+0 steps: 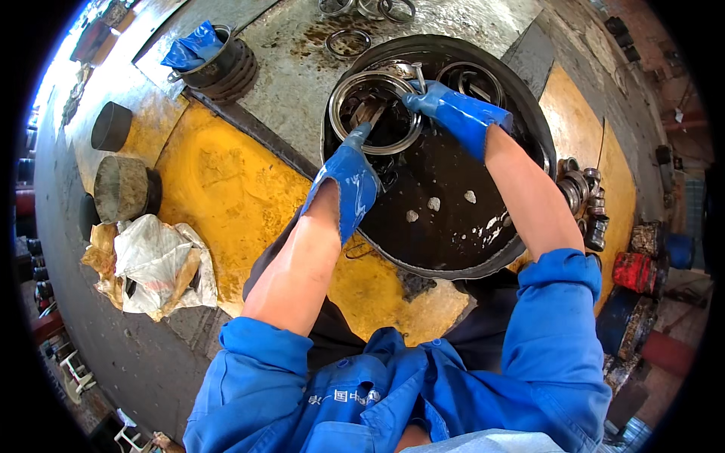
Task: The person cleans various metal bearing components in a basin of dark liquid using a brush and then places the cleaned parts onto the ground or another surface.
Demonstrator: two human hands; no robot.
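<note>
A large shiny metal ring (417,136) is held tilted over a round black tub (538,143) of dark, oily liquid. My right hand (457,113), in a blue rubber glove, grips the ring's right rim. Just beyond those fingers a small T-shaped metal piece (419,74) sticks up; what it belongs to I cannot tell. My left hand (347,177), gloved alike, reaches over the ring's near rim, its fingers closed on a flat brown brush-like piece (368,113) inside the ring. Another ring (495,79) lies at the tub's far right side.
Several metal rings (348,44) lie on the oily plate beyond the tub. A dark pot (219,68) with blue gloves stands far left. Cylinders (122,189) and a crumpled white bag (162,264) are at left. Small metal rings (578,189) are stacked right of the tub.
</note>
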